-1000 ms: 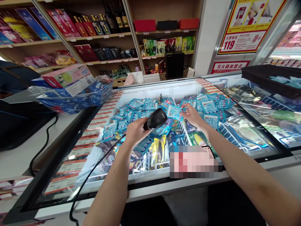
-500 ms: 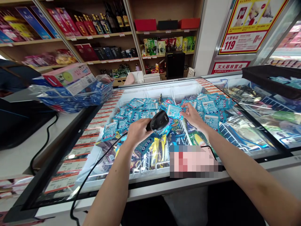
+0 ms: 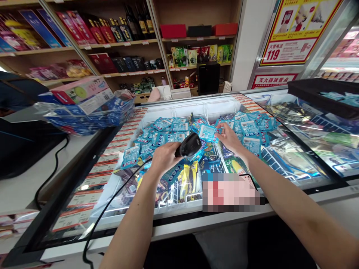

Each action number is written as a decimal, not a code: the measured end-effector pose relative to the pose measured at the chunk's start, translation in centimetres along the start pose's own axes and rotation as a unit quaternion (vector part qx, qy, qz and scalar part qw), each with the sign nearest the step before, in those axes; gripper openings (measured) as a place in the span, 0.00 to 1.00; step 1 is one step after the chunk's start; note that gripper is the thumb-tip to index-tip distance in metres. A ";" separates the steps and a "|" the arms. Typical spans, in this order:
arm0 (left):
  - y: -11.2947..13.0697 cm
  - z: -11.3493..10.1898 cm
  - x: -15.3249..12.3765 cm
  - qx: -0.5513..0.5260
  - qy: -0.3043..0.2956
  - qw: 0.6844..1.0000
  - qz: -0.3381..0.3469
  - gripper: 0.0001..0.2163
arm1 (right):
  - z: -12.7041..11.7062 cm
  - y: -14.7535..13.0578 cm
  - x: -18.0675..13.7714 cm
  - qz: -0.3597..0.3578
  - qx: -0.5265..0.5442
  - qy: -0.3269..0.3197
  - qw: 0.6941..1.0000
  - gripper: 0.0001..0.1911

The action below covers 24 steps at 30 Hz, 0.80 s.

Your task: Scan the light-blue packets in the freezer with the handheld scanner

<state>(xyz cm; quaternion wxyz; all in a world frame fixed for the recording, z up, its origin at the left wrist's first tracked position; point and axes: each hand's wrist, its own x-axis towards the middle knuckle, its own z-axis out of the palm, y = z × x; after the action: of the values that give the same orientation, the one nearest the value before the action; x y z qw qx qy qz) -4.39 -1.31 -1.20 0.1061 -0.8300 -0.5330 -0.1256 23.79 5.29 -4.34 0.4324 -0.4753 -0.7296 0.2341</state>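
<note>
My left hand (image 3: 166, 160) is wrapped round the handle of a black barcode scanner (image 3: 190, 145), its head turned toward the right. A blue packet (image 3: 206, 132) with a white barcode label is pinched at its right edge by my right hand (image 3: 228, 137). Scanner head and packet are close together, the packet just beyond and to the right. Many similar blue packets (image 3: 161, 139) lie loosely in a heap on both sides, over the chest freezer (image 3: 179, 102). Yellow wrapped items (image 3: 189, 177) show in a wire basket below.
A phone (image 3: 248, 181), partly blurred out, lies at the freezer's front edge. The scanner's black cable (image 3: 112, 200) runs down at left. Plastic-wrapped boxes (image 3: 86, 108) stand on the left, a black tray (image 3: 322, 95) at right. Stocked shelves (image 3: 123, 42) rise behind.
</note>
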 end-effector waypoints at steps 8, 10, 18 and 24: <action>0.1 0.1 0.0 0.008 0.000 1.000 0.009 0.15 | 0.2 0.5 0.1 -0.009 0.002 0.002 1.000 0.13; 0.1 0.2 0.0 0.008 0.005 1.000 0.009 0.15 | 0.2 0.7 0.2 -0.010 -0.003 0.002 1.000 0.14; 0.0 0.7 -0.1 -0.008 0.051 0.999 0.003 0.15 | -0.5 0.9 0.0 0.022 -0.098 0.007 0.995 0.19; -0.2 -0.1 -0.6 -0.003 0.056 0.998 -0.033 0.15 | -1.3 0.6 -0.3 -0.020 -0.268 0.075 0.960 0.16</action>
<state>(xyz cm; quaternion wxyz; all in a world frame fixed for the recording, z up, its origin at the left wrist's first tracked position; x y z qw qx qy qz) -4.84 -1.74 -1.23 0.1289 -0.8041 -0.5527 -0.1771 25.26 5.16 -4.22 0.3478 -0.5749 -0.7405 -0.0150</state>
